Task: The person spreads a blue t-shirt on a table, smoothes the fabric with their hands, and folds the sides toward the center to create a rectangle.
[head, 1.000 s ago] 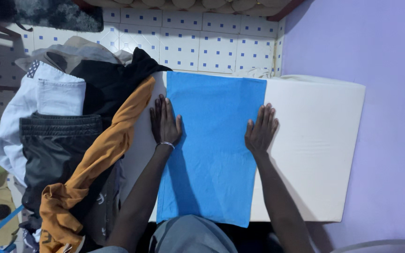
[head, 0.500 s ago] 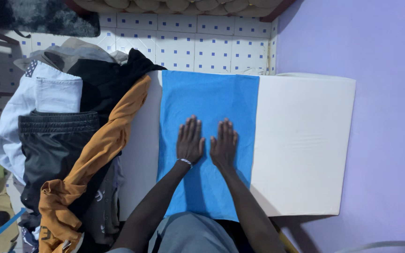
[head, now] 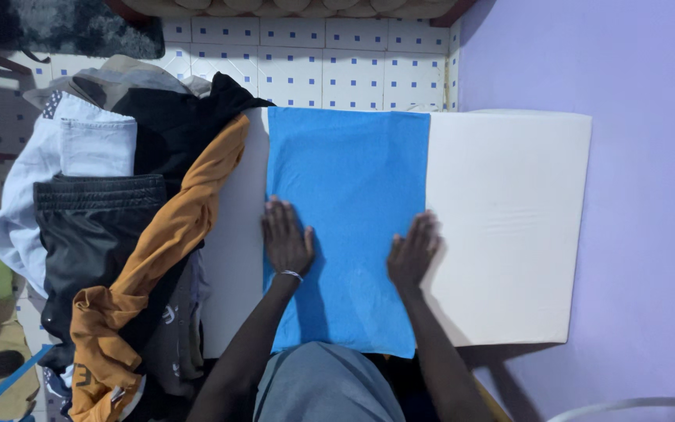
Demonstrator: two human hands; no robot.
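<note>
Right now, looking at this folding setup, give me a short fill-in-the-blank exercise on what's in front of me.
1. Both hands press flat on a folded cloth whose colour is ____.
2. The left hand wears a thin bracelet on its ____.
3. The cloth lies on a white block that stands against a wall painted ____.
4. The right hand rests at the cloth's ____ edge.

Missing words: blue; wrist; purple; right
</note>
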